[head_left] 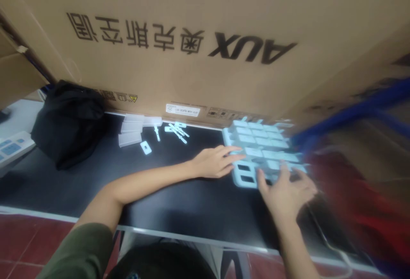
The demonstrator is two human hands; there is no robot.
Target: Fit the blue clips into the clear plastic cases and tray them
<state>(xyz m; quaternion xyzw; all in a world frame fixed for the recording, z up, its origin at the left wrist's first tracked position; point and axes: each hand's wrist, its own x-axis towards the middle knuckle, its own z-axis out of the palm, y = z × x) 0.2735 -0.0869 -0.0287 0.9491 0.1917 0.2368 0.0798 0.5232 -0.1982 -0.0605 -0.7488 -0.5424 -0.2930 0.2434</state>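
Observation:
A light-blue plastic rack [262,136] with rows of box-like compartments and rectangular openings at its near left corner lies on the right part of the dark table. My left hand [213,161] reaches to its left side, fingers stretched out and the tips over its edge. Over the front right of the rack is my right hand [288,187], its thumb and fingers spread on or just above the compartments. Blur hides exactly what those fingers touch. Neither hand visibly holds a thing.
Behind the table [192,206] stands a large cardboard box [144,74]. Pale translucent boxes [131,129], a small light-blue plate [145,147] and several thin light-blue pieces [177,132] lie left of the rack. Black cloth [70,121] sits farther left; a blue bar [352,112] runs at right.

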